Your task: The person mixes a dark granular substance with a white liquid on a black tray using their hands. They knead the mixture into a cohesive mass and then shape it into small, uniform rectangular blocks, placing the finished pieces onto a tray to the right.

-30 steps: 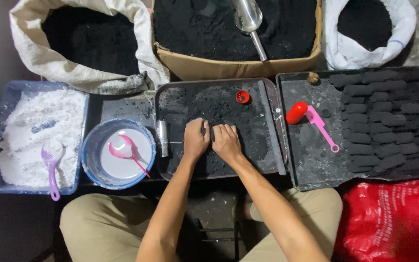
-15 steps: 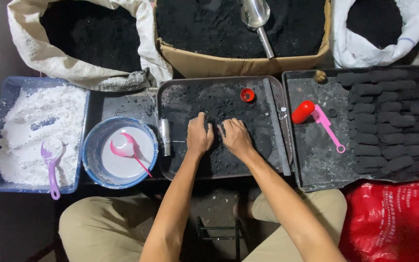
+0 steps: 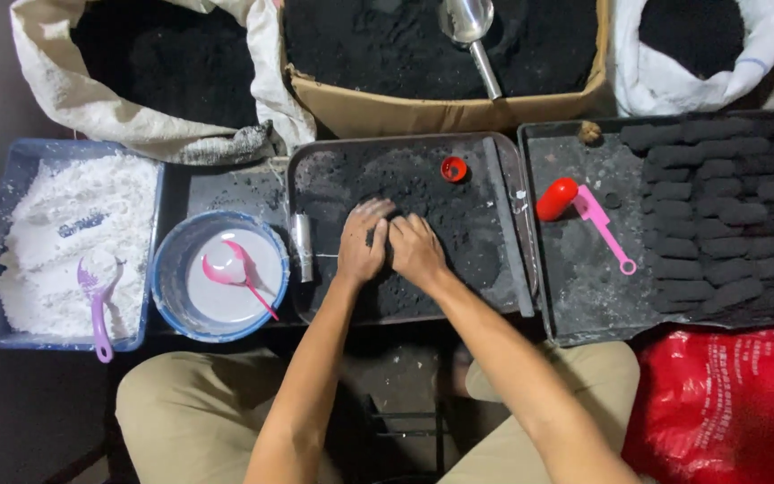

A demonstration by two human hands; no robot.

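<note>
My left hand (image 3: 362,242) and my right hand (image 3: 416,248) press side by side on a lump of black powder mix in the middle of a dark metal tray (image 3: 324,161). Fingers of both hands curl over the black material, which is mostly hidden beneath them. A small red cap (image 3: 453,168) lies on the tray beyond my hands. A short metal tube (image 3: 303,246) rests at the tray's left edge.
Left: a blue bowl (image 3: 172,260) with white liquid and a pink spoon (image 3: 235,273), and a blue tub of white powder (image 3: 55,224) with a purple scoop (image 3: 96,296). Right: a tray of black briquettes (image 3: 718,215), a red cylinder (image 3: 555,199), a pink scoop (image 3: 606,229). Behind: sacks and a box of black powder with a metal scoop (image 3: 472,31). A red bag (image 3: 727,403) sits low right.
Both hands stayed together on the black material, with fingers shifting slightly as they press it. The camera view drifted a little; nothing else moved.
</note>
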